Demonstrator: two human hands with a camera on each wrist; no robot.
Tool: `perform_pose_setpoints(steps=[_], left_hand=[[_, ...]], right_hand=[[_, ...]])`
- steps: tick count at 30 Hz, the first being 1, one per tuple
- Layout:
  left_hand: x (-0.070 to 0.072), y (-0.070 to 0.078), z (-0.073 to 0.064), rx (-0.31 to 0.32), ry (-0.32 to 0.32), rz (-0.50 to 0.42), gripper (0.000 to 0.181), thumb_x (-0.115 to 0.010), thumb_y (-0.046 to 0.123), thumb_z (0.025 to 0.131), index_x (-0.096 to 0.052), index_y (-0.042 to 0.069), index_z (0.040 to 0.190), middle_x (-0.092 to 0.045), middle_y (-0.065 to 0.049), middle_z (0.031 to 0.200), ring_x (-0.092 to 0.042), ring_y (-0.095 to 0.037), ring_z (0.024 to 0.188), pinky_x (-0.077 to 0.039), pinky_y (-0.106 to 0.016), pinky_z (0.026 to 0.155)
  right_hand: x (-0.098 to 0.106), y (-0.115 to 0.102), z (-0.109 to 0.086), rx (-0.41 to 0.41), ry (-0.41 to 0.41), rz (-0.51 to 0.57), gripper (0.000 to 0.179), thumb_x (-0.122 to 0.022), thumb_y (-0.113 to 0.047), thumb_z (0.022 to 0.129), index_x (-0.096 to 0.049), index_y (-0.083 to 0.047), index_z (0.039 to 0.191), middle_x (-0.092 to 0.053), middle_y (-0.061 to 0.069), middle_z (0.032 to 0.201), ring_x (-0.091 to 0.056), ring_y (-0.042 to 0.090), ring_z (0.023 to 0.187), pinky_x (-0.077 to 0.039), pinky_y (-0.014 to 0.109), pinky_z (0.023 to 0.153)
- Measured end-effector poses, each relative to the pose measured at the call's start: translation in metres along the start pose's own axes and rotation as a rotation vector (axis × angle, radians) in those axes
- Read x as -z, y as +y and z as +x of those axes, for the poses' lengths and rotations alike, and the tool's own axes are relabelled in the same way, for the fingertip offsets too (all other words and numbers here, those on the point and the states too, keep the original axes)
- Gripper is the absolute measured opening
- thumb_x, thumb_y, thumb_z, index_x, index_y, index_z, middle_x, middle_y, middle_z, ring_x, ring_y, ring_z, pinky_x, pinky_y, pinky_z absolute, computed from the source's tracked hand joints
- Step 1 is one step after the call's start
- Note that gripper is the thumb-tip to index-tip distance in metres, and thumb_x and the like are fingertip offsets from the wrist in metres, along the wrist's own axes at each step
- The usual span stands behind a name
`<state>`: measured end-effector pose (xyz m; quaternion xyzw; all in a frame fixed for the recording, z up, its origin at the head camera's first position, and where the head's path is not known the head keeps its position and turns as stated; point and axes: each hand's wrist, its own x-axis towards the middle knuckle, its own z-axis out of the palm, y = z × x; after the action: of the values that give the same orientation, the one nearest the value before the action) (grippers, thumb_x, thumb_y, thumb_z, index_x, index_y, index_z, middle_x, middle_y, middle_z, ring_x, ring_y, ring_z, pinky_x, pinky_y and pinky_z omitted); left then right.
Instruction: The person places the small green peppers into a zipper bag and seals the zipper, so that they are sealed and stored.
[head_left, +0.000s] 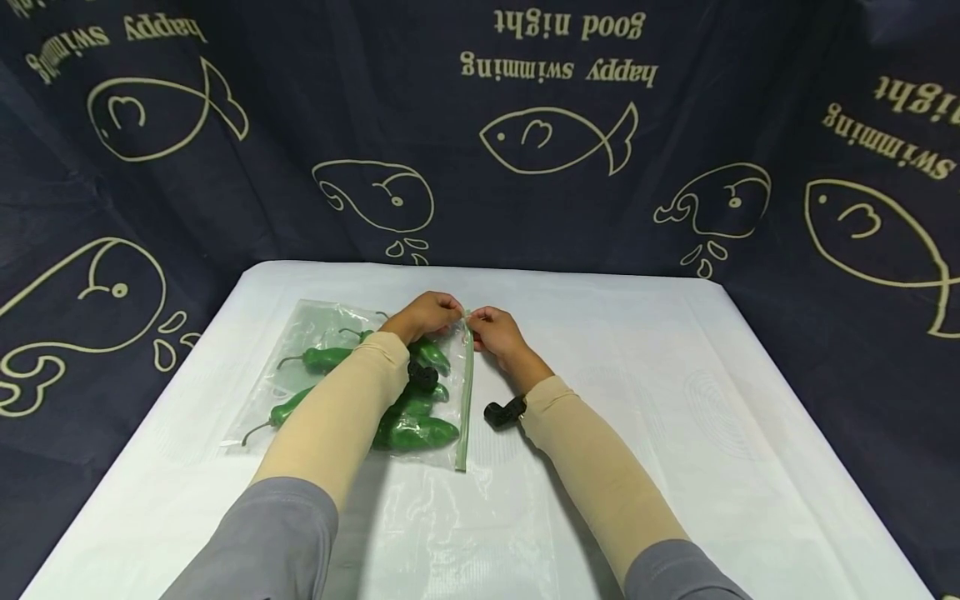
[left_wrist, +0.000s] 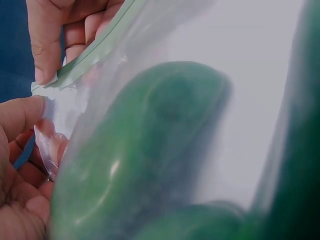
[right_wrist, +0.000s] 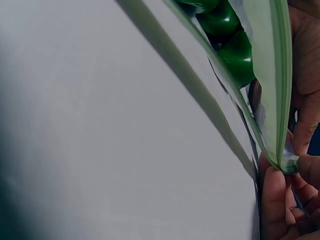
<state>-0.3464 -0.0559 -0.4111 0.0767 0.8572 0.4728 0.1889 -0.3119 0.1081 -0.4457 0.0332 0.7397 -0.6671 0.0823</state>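
Note:
A clear zip bag (head_left: pixel 326 321) lies flat on the left half of the table, several green peppers (head_left: pixel 420 432) inside it with their stems pointing left. Its green zip strip (head_left: pixel 463 417) runs along the right side. At that strip's far corner my left hand (head_left: pixel 429 315) pinches the bag between thumb and fingers. My right hand (head_left: pixel 501 335) pinches the same corner from the right, fingertips close beside the left ones. In the right wrist view the two green edges (right_wrist: pixel 272 75) of the mouth stand apart, meeting at the pinched corner, with peppers (right_wrist: pixel 237 60) showing between them.
The white table (head_left: pixel 637 367) stretches to the right of the bag and in front of it. Behind hangs a dark blue cloth (head_left: pixel 420 100) with fish drawings and lettering. A black wrist camera (head_left: pixel 504 412) sits at the right wrist.

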Motion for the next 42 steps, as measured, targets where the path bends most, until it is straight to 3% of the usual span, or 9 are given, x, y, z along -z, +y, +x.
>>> perform_pose_setpoints(steps=[18, 42], left_hand=[[-0.0016, -0.0019, -0.0007, -0.002, 0.02, -0.062, 0.016, -0.059, 0.016, 0.1, -0.069, 0.006, 0.107, -0.062, -0.004, 0.1, -0.054, -0.015, 0.077, -0.047, -0.024, 0.063], [-0.002, -0.0044, -0.0005, -0.015, 0.035, -0.067, 0.016, -0.06, 0.016, 0.099, -0.07, 0.006, 0.107, -0.064, -0.004, 0.102, -0.054, -0.015, 0.078, -0.047, -0.024, 0.065]], right_hand=[[0.0, 0.0006, -0.002, -0.008, -0.007, -0.003, 0.018, -0.06, -0.015, 0.1, -0.064, 0.0, 0.11, -0.062, 0.01, 0.098, -0.06, 0.014, 0.073, -0.055, 0.02, 0.058], [0.0018, 0.0032, -0.0034, 0.015, -0.03, 0.012, 0.015, -0.06, -0.014, 0.1, -0.064, 0.0, 0.106, -0.06, 0.005, 0.089, -0.06, 0.012, 0.071, -0.055, 0.021, 0.058]])
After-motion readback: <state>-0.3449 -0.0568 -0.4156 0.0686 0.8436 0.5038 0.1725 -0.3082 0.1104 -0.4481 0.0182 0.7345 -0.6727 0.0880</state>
